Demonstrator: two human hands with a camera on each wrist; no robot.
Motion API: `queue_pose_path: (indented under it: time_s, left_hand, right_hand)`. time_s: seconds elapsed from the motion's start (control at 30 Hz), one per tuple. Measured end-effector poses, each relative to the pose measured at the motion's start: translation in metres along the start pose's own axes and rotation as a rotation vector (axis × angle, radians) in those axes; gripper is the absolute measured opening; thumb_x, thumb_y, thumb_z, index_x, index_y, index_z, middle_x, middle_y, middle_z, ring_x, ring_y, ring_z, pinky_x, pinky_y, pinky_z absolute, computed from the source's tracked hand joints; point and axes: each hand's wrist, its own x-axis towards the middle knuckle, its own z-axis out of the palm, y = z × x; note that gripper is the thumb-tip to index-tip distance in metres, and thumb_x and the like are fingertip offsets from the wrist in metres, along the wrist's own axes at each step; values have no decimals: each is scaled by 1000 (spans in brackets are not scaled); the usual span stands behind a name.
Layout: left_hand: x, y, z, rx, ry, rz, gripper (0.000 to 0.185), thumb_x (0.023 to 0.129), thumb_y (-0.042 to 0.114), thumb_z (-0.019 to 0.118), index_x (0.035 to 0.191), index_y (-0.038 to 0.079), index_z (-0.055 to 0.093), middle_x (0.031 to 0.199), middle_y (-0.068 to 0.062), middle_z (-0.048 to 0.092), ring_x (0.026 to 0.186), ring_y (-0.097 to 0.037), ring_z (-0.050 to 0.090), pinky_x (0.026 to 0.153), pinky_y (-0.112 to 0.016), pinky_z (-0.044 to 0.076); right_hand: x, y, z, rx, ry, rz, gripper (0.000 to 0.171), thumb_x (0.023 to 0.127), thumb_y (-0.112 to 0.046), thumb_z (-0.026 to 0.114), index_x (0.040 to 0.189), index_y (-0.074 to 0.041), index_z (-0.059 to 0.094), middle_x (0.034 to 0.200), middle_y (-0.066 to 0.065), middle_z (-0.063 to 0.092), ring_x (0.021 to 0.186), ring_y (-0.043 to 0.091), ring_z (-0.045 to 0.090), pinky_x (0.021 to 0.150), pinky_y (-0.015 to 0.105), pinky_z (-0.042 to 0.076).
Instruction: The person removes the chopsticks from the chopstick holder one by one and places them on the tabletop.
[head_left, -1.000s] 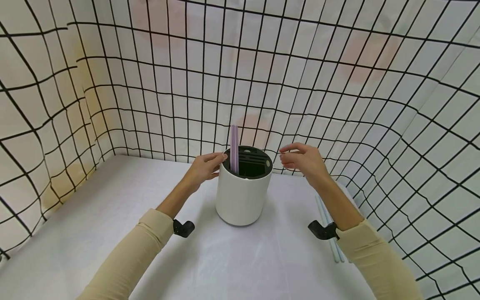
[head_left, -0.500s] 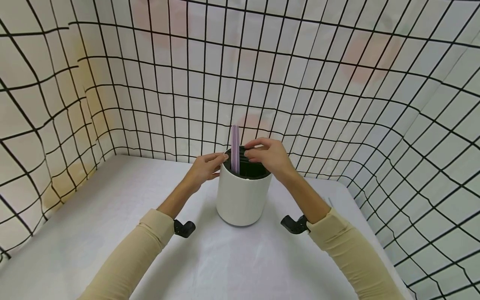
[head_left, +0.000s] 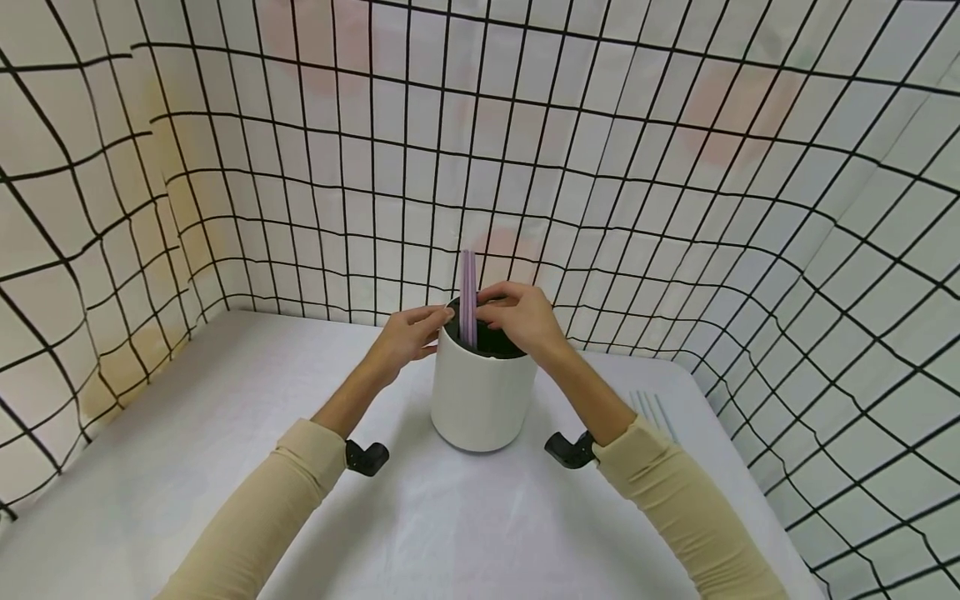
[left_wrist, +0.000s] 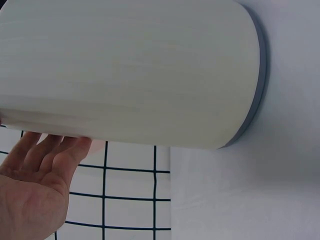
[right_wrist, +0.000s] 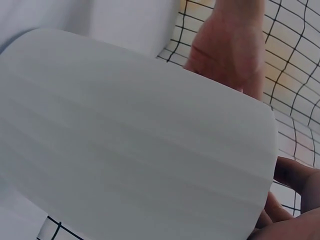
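Observation:
A white cylindrical holder (head_left: 483,400) with a dark inside stands upright mid-table. Several thin purple sticks (head_left: 468,287) rise from its left side. My left hand (head_left: 401,337) holds the holder's left rim, thumb at the edge and fingers along the outer wall; in the left wrist view those fingers (left_wrist: 47,155) touch the wall. Over the opening, my right hand (head_left: 525,321) has its thumb and index fingertips right beside the purple sticks, and no stick shows between them. In the right wrist view the holder (right_wrist: 135,135) hides part of both hands.
Several pale blue sticks (head_left: 654,410) lie on the white table (head_left: 480,533) to the right, partly behind the right forearm. A black wire grid (head_left: 405,167) encloses the table at the back and sides. Each wrist carries a black camera mount (head_left: 366,458).
My right hand has moved left from beyond the holder's right rim to the purple sticks. The left hand and the holder have stayed in place.

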Motion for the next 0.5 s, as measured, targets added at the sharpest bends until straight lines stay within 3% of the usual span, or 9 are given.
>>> queue_pose_path:
  time_s: [0.5]
  left_hand:
    - [-2, 2, 0, 3, -6, 2, 57, 100, 43, 63, 144, 8, 57, 149, -10, 56, 138, -28, 54, 109, -45, 51]
  right_hand:
    - [0, 3, 7, -65, 39, -45, 22, 93, -14, 75, 113, -6, 74, 108, 12, 76, 100, 24, 71, 88, 39, 60]
